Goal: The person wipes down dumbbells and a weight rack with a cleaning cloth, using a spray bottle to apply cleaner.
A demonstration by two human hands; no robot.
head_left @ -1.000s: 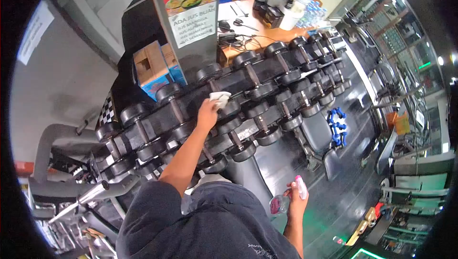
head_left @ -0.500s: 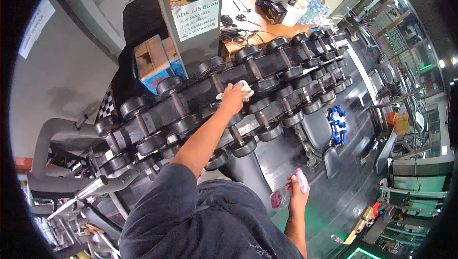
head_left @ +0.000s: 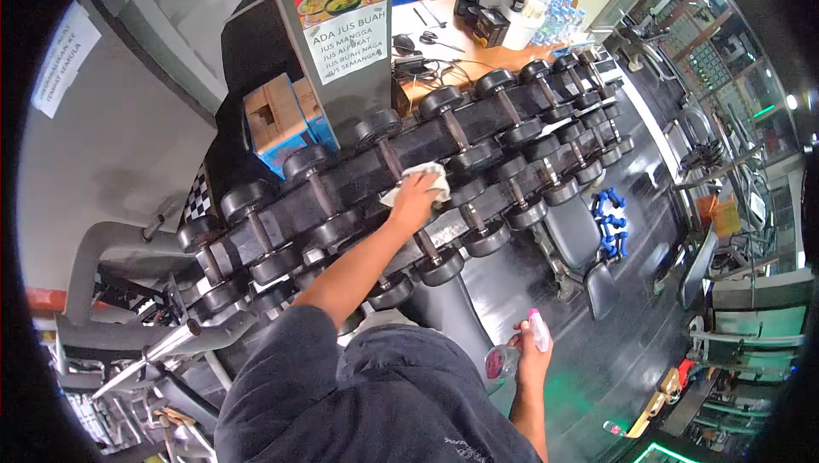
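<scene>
White cloth [head_left: 433, 180] is spread over the near head of an upper-row dumbbell [head_left: 392, 158], mid-rack. It is pressed under the fingers of the left hand [head_left: 415, 207]; whether it is also pinched by the thumb cannot be told. Spray bottle [head_left: 502, 362] is gripped at the neck by the right hand [head_left: 533, 357], well apart from the rack [head_left: 354, 174]; trigger squeeze cannot be told. For a good wipe, the cloth should be kept flat, pressure even, and the head's curve followed. Knuckles should be kept off the neighbouring head [head_left: 475, 156], just to the right; little gap there. The lower row is packed close on the near side. More open room is offered by the floor [head_left: 580, 352] around the bottle.
</scene>
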